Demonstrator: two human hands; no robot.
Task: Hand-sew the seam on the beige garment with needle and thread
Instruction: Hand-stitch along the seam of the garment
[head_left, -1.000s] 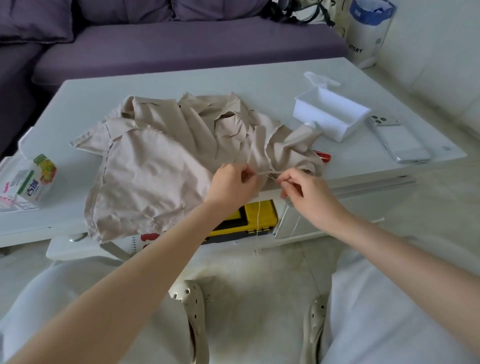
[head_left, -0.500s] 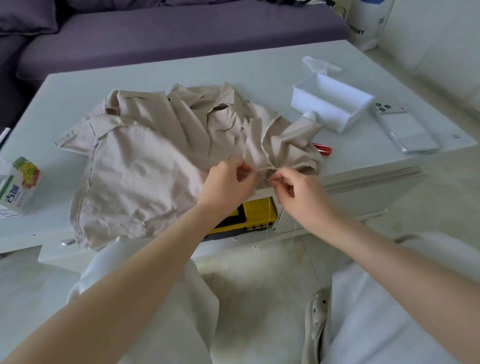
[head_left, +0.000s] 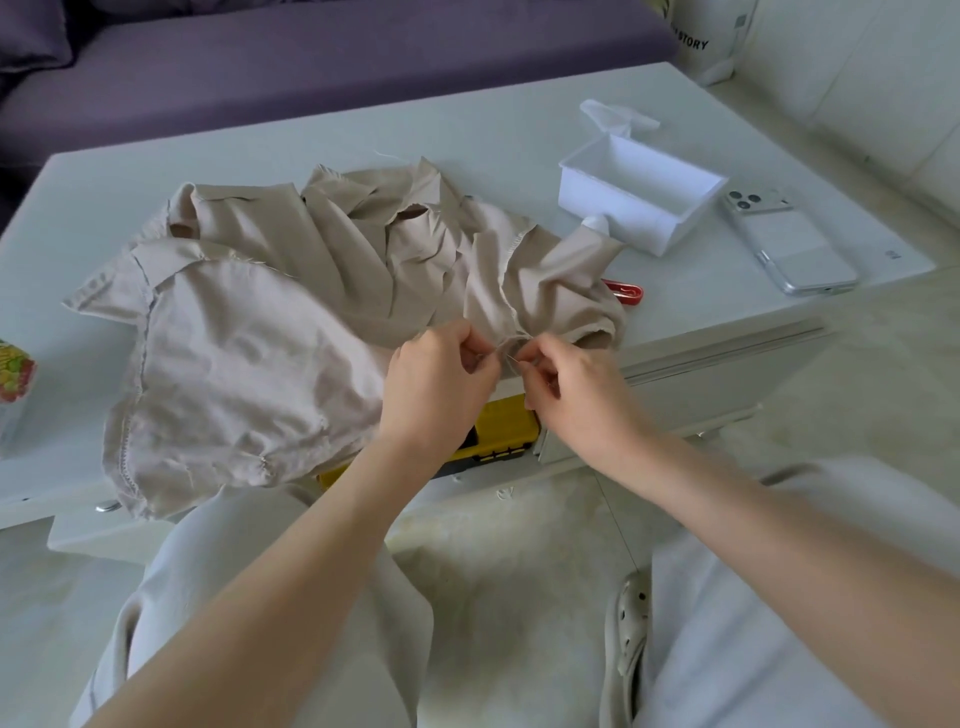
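The white plastic box (head_left: 644, 208) stands open at two o'clock from the beige garment (head_left: 249, 332), its lid tipped back behind it. Only its plain white floor shows inside. The garment lies crumpled on the white table (head_left: 467, 119), with its near hem hanging over the six o'clock edge.

The left hand (head_left: 436, 384) pinches a fold of its seam edge. The right hand (head_left: 576, 400), just beside at three o'clock, has its fingertips closed on the needle (head_left: 511, 358), a barely visible sliver.

The garment half covers a red object (head_left: 626, 291), and the hands partly hide a yellow case (head_left: 506, 426) under the tabletop. A carton (head_left: 15, 371) at nine o'clock is cut off. A phone (head_left: 789, 244) lies at three o'clock from the box.
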